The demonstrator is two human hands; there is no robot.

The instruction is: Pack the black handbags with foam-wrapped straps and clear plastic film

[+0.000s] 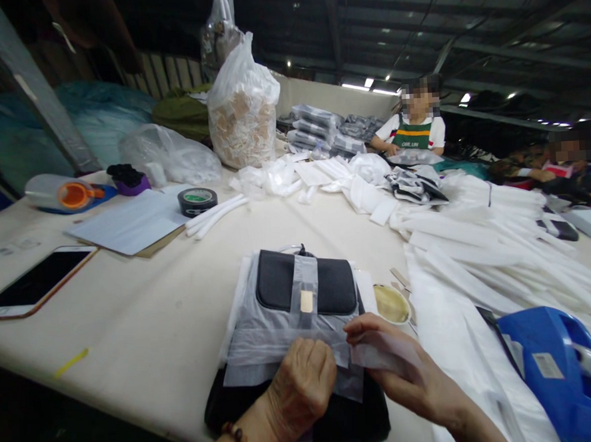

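Observation:
A black bag (307, 283) lies in front of me, its upper part wrapped in translucent film (263, 340) and its lower body bare. A clear band with a small gold-coloured piece (306, 302) crosses its flap. My left hand (308, 383), a beaded bracelet on its wrist, is closed over the bag's front at the film's lower edge; whatever its fingers pinch is hidden. At the bag's right side, my right hand (402, 368) holds a translucent sheet (383, 352) between thumb and fingers.
Right of the bag are a round tape roll (392, 303), piled white sheets (463, 344) and a blue dispenser (555, 365). Leftward lie a phone (39, 280), paper (130, 221) and black tape (197, 201). A filled plastic bag (244, 117) stands behind; a person (413, 134) works across the table.

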